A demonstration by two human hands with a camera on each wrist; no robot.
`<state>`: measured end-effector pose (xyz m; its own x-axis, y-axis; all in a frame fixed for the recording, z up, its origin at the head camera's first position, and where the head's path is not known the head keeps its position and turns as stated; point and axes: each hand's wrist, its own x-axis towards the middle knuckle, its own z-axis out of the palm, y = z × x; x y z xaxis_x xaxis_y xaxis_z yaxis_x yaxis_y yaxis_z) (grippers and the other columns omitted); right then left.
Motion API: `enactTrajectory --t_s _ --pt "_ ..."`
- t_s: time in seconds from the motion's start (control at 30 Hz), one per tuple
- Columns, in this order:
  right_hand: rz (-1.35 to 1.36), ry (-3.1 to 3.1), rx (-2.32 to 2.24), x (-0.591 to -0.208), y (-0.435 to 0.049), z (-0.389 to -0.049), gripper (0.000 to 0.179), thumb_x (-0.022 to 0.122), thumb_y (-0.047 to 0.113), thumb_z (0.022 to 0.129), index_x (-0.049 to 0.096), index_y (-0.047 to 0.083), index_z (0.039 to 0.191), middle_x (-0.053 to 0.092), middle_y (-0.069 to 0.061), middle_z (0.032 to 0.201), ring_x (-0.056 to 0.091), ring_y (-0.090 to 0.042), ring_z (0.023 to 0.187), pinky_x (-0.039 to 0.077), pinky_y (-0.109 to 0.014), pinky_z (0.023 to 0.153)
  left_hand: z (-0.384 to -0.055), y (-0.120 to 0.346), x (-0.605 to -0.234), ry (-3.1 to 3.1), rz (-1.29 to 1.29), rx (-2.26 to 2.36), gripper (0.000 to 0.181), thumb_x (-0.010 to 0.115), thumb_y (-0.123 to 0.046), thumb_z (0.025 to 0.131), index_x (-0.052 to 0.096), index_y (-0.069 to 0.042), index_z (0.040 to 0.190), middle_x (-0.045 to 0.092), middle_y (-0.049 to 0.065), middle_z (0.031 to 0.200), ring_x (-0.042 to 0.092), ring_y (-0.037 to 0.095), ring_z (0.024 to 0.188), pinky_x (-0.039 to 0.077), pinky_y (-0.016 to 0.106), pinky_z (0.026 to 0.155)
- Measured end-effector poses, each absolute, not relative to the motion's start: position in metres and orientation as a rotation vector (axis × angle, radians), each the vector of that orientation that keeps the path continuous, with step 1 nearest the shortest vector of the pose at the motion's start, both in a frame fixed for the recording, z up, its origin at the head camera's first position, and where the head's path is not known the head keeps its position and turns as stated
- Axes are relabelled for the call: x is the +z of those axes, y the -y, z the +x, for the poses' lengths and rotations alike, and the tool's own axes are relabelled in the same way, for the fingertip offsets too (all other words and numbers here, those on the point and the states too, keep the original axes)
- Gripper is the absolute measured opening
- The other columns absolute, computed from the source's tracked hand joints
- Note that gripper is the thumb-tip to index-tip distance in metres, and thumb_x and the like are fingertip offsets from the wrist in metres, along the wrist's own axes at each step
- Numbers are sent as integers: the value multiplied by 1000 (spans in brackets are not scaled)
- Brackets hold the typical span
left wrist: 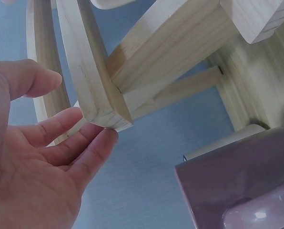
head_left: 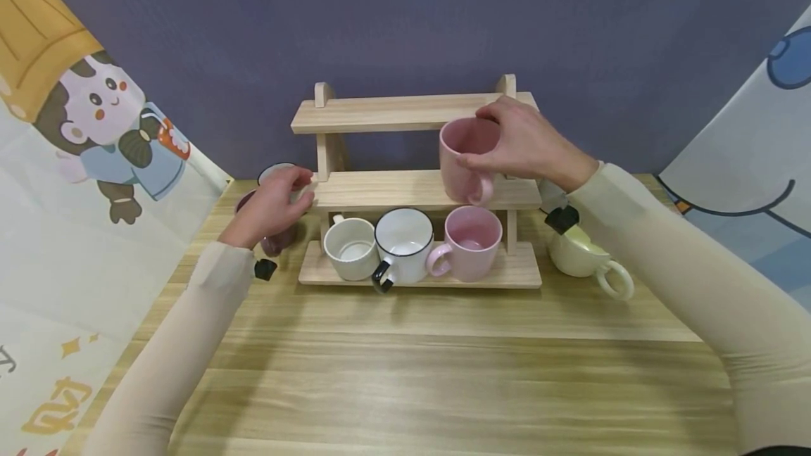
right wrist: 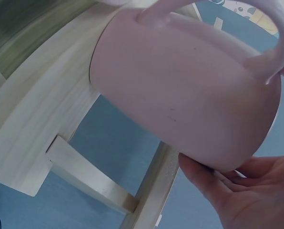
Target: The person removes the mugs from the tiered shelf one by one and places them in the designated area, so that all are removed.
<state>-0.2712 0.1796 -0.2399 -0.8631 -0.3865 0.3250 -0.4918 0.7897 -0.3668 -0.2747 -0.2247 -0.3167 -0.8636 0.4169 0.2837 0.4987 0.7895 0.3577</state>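
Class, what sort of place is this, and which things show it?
Probably a staged tabletop set: a wooden rack holding mugs on a table, with a plain blue backdrop and cartoon sheets.

- Left arm, pale sleeve: reaches forward over worktop's left side, angled inward.
- Left hand: at left end of rack's middle board; thumb held apart from fingers, which curve loosely; fingertips at a board corner, touching it.
- Right arm, pale sleeve: comes in from lower right, bent, forearm slanting up-left over worktop's right side.
- Right hand: gripping, raised in front of upper board's right end; thumb nearer the viewer, fingers farther back.
- Both cuffs end around the wrists.
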Motion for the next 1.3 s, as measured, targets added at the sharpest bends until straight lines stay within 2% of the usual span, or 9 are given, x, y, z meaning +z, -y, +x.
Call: enactTrajectory --t_s 0.2,0.47,1.3 --pt "662 2734 667 -237 -187 -267 83 71 60 70 54 2 127 56 -11 115 47 -27 103 40 -42 84 -274 224 -316 2794 -721 -643 35 55 -10 91 53 13 117 57 28 110 56 40 102 42 50 91" --pt "626 2724 711 -226 -198 -256 78 72 57 70 56 4 125 56 -9 109 50 -26 96 41 -40 79 -275 224 -316 2795 -712 -661 34 55 -10 91 53 12 117 57 27 110 56 40 102 43 49 91" --pt "510 2714 631 -213 -261 -213 70 76 45 74 56 5 127 55 -9 108 50 -26 94 35 -39 74 -272 226 -317 2793 -712 -663 35 54 -12 92 53 11 118 57 27 112 56 40 103 42 49 91"
